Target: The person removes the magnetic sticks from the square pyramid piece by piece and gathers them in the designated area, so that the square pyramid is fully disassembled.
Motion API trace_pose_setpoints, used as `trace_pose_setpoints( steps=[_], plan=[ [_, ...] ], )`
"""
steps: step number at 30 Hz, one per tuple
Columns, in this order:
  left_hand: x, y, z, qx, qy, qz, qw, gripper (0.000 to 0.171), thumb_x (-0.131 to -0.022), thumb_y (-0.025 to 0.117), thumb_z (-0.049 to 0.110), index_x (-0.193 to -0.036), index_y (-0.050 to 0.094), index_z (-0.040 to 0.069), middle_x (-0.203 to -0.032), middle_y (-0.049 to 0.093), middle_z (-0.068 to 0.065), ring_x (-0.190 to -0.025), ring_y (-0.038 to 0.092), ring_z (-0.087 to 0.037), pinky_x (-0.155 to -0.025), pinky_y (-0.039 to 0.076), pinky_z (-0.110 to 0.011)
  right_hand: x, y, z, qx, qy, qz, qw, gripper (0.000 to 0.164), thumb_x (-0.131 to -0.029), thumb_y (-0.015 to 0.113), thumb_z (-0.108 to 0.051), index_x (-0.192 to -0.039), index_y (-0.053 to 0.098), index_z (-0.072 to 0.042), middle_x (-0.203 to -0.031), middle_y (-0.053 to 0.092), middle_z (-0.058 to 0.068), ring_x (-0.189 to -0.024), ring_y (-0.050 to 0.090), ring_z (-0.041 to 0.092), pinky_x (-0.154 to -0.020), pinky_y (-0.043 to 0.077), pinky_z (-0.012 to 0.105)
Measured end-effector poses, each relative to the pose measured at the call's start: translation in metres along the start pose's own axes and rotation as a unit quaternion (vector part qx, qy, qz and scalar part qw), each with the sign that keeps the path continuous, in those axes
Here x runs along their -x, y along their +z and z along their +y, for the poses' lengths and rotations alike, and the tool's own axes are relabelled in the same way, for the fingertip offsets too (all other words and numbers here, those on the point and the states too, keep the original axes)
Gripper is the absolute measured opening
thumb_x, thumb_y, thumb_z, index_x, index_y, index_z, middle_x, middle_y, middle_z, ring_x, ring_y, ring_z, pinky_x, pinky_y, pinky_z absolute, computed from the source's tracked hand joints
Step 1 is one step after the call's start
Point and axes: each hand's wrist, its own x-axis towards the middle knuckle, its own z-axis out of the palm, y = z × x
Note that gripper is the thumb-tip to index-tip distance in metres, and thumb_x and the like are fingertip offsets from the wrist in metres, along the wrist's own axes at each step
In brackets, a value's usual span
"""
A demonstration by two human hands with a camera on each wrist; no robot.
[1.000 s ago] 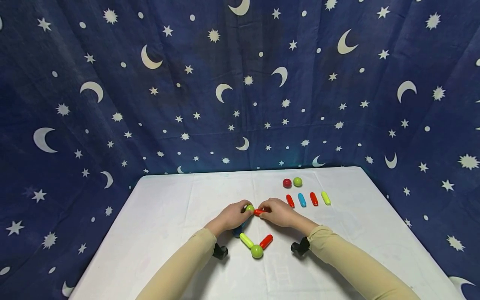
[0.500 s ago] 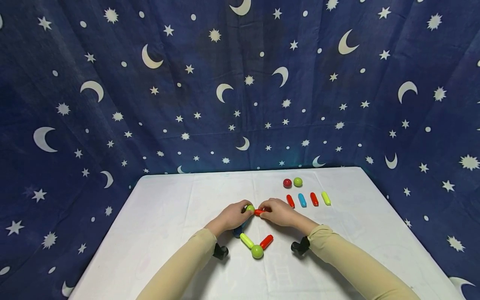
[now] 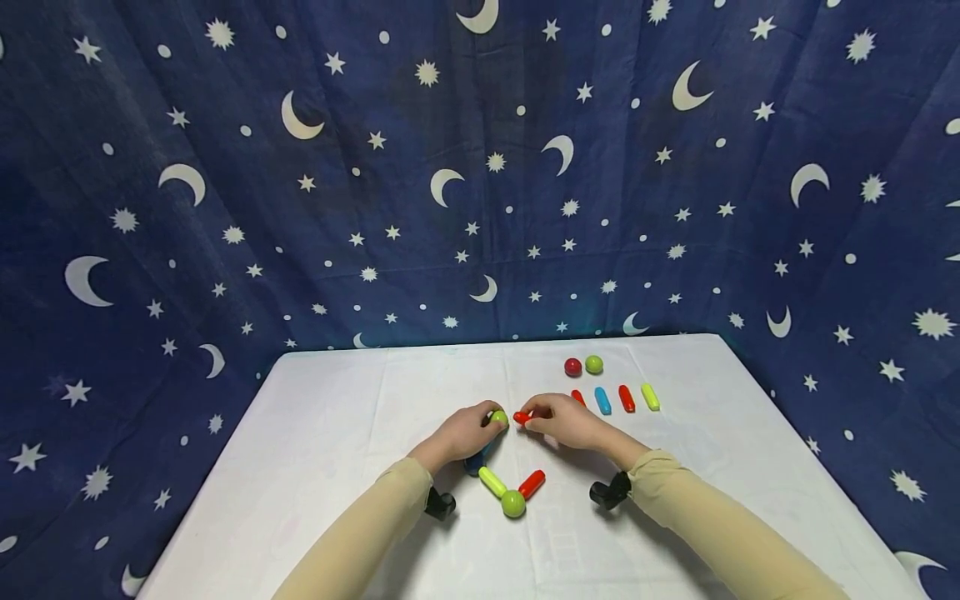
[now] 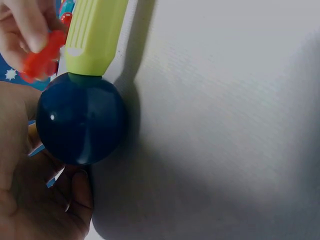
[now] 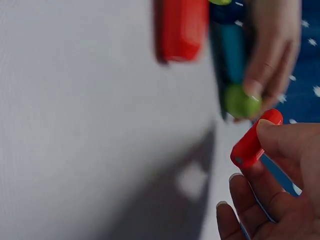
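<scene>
Between its thumb and fingers, my left hand [image 3: 459,435] pinches a green ball [image 3: 500,419]. A blue rod [image 5: 232,52] runs from that ball to a dark blue ball [image 4: 82,120]. From there a yellow-green rod [image 3: 492,482] leads to another green ball [image 3: 513,503], from which a red rod [image 3: 532,483] angles up to the right. With thumb and index finger my right hand [image 3: 570,421] holds a second red rod [image 5: 256,139], its end a small gap away from the pinched green ball. The other right fingers are loosely bent.
Toward the back right of the white table [image 3: 360,400] lie a red ball [image 3: 573,367] and a green ball [image 3: 594,364]. In front of them is a row with a blue rod [image 3: 603,401], a yellow-green rod [image 3: 650,397] and two red ones. A starry dark blue curtain [image 3: 480,208] hangs behind.
My right hand has drawn slightly right and up with its red rod, whose end was at the pinched green ball and is now apart from it. My left hand has stayed in place.
</scene>
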Motion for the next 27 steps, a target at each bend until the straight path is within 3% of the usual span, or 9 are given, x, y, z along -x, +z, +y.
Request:
trace_pose_setpoints(
  steps=[6, 11, 14, 20, 27],
  plan=[
    [0.001, 0.001, -0.002, 0.001, 0.002, 0.003, 1.0, 0.036, -0.106, 0.053, 0.036, -0.136, 0.06, 0.018, -0.128, 0.066, -0.008, -0.114, 0.061, -0.022, -0.101, 0.047, -0.044, 0.013, -0.054, 0.018, -0.018, 0.004, 0.068, 0.998, 0.024, -0.096, 0.071, -0.016, -0.118, 0.072, -0.006, -0.097, 0.071, 0.003, -0.088, 0.063, 0.018, -0.076, 0.05, 0.034],
    [0.002, -0.001, -0.002, -0.002, 0.008, 0.006, 1.0, 0.037, -0.106, 0.052, 0.036, -0.137, 0.059, 0.018, -0.13, 0.065, -0.01, -0.118, 0.061, -0.025, -0.102, 0.047, -0.045, 0.033, -0.108, 0.051, -0.015, 0.088, 0.128, 0.988, 0.039, -0.1, 0.068, -0.025, -0.128, 0.065, 0.003, -0.112, 0.071, 0.016, -0.102, 0.063, 0.03, -0.088, 0.05, 0.044],
    [0.002, -0.001, -0.003, -0.005, 0.006, 0.007, 0.9999, 0.037, -0.106, 0.052, 0.036, -0.138, 0.06, 0.018, -0.131, 0.065, -0.01, -0.118, 0.061, -0.025, -0.103, 0.046, -0.046, 0.046, -0.129, 0.077, -0.008, 0.14, 0.156, 0.978, 0.045, -0.101, 0.065, -0.028, -0.13, 0.062, 0.006, -0.119, 0.067, 0.023, -0.108, 0.06, 0.036, -0.091, 0.048, 0.05],
    [0.003, -0.001, -0.004, 0.004, 0.006, 0.003, 1.0, 0.036, -0.106, 0.054, 0.036, -0.137, 0.06, 0.018, -0.13, 0.065, -0.009, -0.115, 0.061, -0.023, -0.102, 0.046, -0.046, 0.068, -0.141, 0.125, -0.007, 0.229, 0.163, 0.96, 0.05, -0.099, 0.066, -0.03, -0.129, 0.06, 0.009, -0.114, 0.064, 0.022, -0.097, 0.056, 0.033, -0.074, 0.048, 0.039],
    [0.004, -0.001, -0.002, 0.012, 0.012, 0.003, 0.9998, 0.037, -0.105, 0.054, 0.037, -0.137, 0.06, 0.018, -0.13, 0.065, -0.01, -0.113, 0.061, -0.023, -0.102, 0.046, -0.046, 0.076, -0.135, 0.144, -0.023, 0.297, 0.162, 0.941, 0.048, -0.098, 0.066, -0.028, -0.126, 0.059, 0.01, -0.111, 0.061, 0.022, -0.094, 0.052, 0.031, -0.072, 0.045, 0.037]
  ],
)
